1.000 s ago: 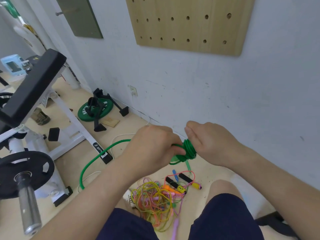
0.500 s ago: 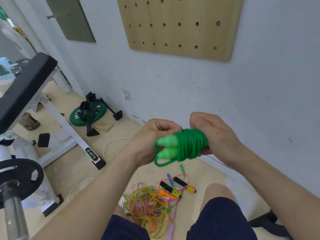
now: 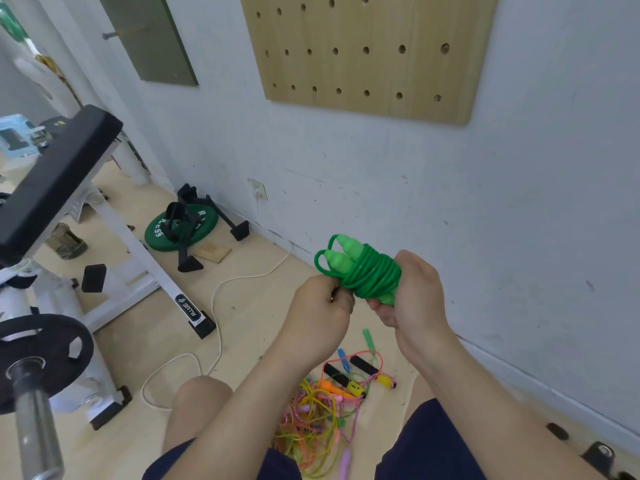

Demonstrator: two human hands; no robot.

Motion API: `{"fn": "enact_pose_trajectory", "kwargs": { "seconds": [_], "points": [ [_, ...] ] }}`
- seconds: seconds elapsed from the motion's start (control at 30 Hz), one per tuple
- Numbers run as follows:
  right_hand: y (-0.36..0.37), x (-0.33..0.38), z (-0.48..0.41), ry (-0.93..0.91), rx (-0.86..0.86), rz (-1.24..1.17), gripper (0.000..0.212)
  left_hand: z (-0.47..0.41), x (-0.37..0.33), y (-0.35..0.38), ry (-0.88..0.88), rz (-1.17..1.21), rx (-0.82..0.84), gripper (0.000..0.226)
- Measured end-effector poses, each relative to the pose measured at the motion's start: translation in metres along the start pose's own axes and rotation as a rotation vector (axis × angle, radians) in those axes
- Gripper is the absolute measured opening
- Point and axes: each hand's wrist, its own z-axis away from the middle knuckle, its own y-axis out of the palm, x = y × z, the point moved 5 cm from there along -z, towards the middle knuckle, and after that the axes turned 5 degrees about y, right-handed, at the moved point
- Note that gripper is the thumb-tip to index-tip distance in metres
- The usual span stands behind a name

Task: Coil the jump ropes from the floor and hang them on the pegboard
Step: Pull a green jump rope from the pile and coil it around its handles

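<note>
A green jump rope is wound tightly round its two green handles, whose tips stick up to the left. My right hand grips the bundle from the right and below. My left hand pinches the rope at the bundle's lower left side. A tangle of yellow, pink and orange jump ropes with assorted handles lies on the floor between my knees. The wooden pegboard hangs on the wall above, its holes bare of pegs where I see it.
A weight bench and a barbell with a black plate stand at the left. A green weight plate with black stands lies by the wall. A white cable trails over the floor.
The trailing green rope has been wound fully onto the handles. The finished bundle has risen slightly, and my left hand slid to its lower left side.
</note>
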Motion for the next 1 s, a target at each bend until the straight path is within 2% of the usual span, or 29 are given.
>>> {"fn": "enact_pose_trajectory", "kwargs": {
  "seconds": [0.07,0.13,0.2,0.3,0.4,0.47,0.53,0.6,0.67,0.77,0.9,1.0],
  "points": [
    [-0.005,0.003,-0.005,-0.047,-0.065,0.027,0.034,0.007,-0.002,0.003,-0.01,-0.009,0.06,0.022],
    [-0.01,0.008,-0.012,-0.158,-0.131,0.147,0.034,0.017,-0.007,0.004,0.062,-0.25,0.104,0.021],
    [-0.009,0.013,-0.011,-0.343,-0.125,0.424,0.035,0.023,-0.02,-0.002,0.21,-0.641,0.084,0.025],
    [-0.001,0.01,-0.006,-0.485,-0.014,0.874,0.036,0.019,-0.038,-0.009,0.468,-0.922,0.096,0.026],
    [0.003,0.015,-0.003,-0.506,0.062,1.074,0.037,0.012,-0.039,-0.009,0.682,-0.938,0.136,0.03],
    [0.004,0.021,-0.003,-0.494,0.143,1.094,0.036,0.005,-0.042,-0.014,0.72,-0.862,0.148,0.028],
    [0.003,0.027,0.0,-0.488,0.24,1.088,0.034,-0.001,-0.048,-0.023,0.718,-0.782,0.127,0.031],
    [0.002,0.03,0.002,-0.467,0.335,1.113,0.039,-0.005,-0.056,-0.027,0.629,-0.72,0.185,0.039],
    [0.0,0.027,0.002,-0.375,0.457,1.086,0.053,-0.012,-0.053,-0.025,0.465,-0.646,0.304,0.043],
    [-0.004,0.016,0.006,-0.156,0.642,0.959,0.076,-0.018,-0.046,-0.02,0.295,-0.52,0.44,0.033],
    [-0.008,0.006,0.011,0.074,0.818,1.129,0.055,-0.022,-0.034,-0.009,0.225,-0.405,0.573,0.028],
    [-0.001,0.003,0.013,0.088,0.909,1.222,0.072,-0.024,-0.032,-0.004,0.185,-0.334,0.608,0.031]
  ]
}}
